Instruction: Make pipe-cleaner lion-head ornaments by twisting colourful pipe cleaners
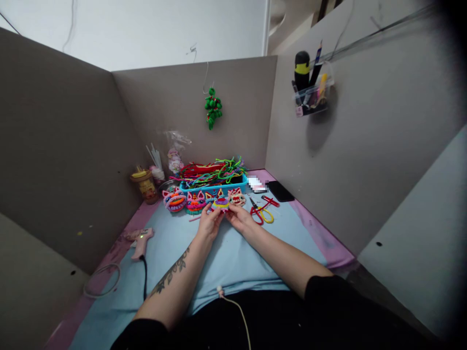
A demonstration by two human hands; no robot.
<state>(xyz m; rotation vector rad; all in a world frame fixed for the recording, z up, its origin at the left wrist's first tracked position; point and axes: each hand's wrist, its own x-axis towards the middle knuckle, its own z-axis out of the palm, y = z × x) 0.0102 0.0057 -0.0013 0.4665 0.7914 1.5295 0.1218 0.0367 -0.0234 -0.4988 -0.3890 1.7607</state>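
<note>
Between my two hands is a small pipe-cleaner craft piece [221, 204] with purple, yellow and pink bands. My left hand [210, 221] grips its left side, fingers closed on the edge. On its right side, my right hand [238, 217] pinches the other edge. Just beyond stand several finished-looking pipe-cleaner animal heads: an orange and purple one [174, 200], a pink and teal one [196, 202] and a pale pink and red one [236, 197]. Another, with blue ears [214, 195], is partly hidden behind the held piece.
A blue tray [215, 188] of pipe cleaners stands at the back. Scissors [262, 214] with red and yellow handles and a phone [280, 191] lie right. At left are a pink glue gun [143, 243] with a cord and a cup [146, 185]. Grey partitions [197, 112] enclose the table.
</note>
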